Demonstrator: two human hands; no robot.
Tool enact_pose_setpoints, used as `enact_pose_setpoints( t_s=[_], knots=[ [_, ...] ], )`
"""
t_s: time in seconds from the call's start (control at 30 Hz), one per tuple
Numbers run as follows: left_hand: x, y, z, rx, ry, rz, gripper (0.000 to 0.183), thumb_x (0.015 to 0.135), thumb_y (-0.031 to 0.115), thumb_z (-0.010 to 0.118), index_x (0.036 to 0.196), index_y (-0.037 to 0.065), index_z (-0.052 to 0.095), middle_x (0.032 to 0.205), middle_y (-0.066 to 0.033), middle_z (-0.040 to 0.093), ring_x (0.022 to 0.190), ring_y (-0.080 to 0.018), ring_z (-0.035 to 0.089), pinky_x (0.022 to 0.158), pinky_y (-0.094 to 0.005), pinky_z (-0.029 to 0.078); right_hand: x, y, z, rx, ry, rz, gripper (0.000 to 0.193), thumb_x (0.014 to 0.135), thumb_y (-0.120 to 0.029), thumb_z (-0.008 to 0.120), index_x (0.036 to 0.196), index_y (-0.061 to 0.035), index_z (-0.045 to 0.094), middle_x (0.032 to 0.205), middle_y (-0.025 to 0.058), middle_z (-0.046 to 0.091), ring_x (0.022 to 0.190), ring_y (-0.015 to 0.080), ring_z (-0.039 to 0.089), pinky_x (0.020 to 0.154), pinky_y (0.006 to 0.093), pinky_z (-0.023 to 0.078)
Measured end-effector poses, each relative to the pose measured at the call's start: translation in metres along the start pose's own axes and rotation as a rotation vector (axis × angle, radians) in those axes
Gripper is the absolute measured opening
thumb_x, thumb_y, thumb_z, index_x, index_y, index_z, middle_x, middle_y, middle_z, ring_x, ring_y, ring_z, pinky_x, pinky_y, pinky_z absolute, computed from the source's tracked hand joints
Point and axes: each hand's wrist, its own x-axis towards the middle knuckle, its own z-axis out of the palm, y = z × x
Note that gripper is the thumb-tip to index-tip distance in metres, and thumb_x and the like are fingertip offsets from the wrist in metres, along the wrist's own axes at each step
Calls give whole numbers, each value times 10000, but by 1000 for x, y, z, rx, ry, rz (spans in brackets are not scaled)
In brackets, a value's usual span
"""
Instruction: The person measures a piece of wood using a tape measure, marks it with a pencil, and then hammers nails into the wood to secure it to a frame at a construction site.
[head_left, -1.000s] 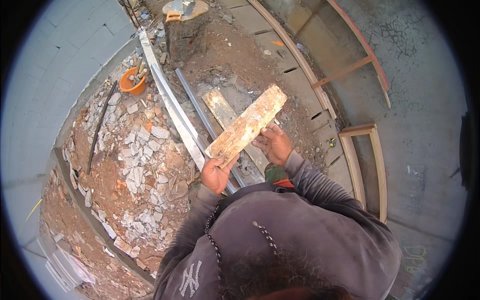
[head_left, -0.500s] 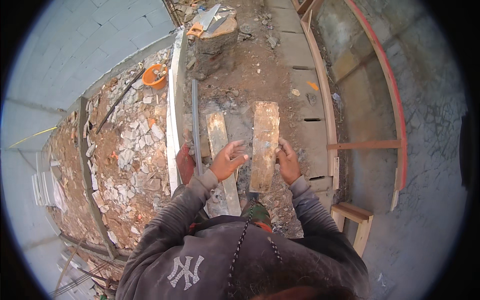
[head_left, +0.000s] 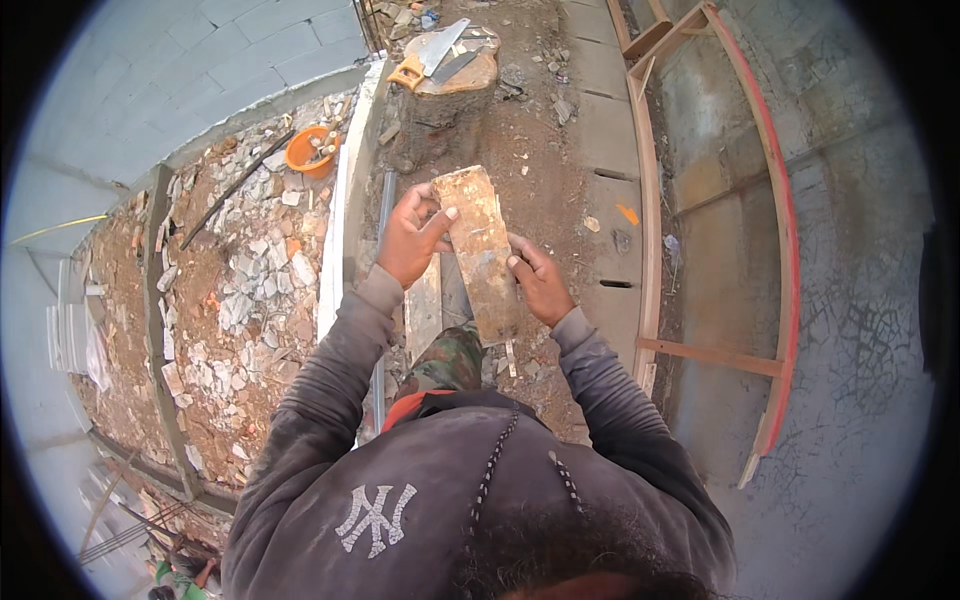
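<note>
A short, worn wooden board (head_left: 478, 250), stained brown and pale, is held up between my two hands, its top tilted to the left. My left hand (head_left: 413, 236) grips its upper left edge with the thumb on the face and the fingers partly behind. Lower on the opposite edge, my right hand (head_left: 540, 282) closes on it, thumb in front and other fingers hidden in part. Below the held piece, a second narrow board (head_left: 423, 308) lies on the ground, partly covered by my arm and leg. A grey metal bar (head_left: 387, 205) runs beside my left wrist.
A handsaw (head_left: 432, 55) lies on a stump (head_left: 455, 85) ahead. Leftward, an orange bucket (head_left: 313, 150) stands amid rubble behind a pale low ledge (head_left: 350, 200). On the right, a long wooden frame (head_left: 785, 240) with a red edge leans near the grey wall (head_left: 860, 300).
My left hand, open and apart from the board before, now grips its upper left edge. The board has tilted left and moved up and left. My view has shifted.
</note>
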Motion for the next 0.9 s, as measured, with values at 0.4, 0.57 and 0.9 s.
enact_pose_setpoints(
  t_s=[0.4,0.57,0.9],
  knots=[
    [184,-12,-50,-14,211,171,367,983,48,648,1314,12,495,1148,-76,662,1024,-115,631,866,-292,505,175,40,-115,-537,79,285,345,1020,-149,586,1335,-15,633,1232,205,710,1156,281,686,992,374,521],
    [250,-2,-74,22,375,267,329,983,35,634,1282,24,495,1141,-88,650,995,-126,628,856,-305,504,227,46,-172,-774,130,243,299,991,-163,602,1232,-8,688,1139,232,732,1100,355,708,954,408,537],
    [352,18,-67,141,510,438,342,892,-53,663,1193,27,523,1177,-130,604,1153,-208,608,978,-347,499,478,76,-192,-1021,-72,124,276,953,-191,618,1144,-16,715,1087,249,711,1077,408,677,954,480,521]
  ],
)
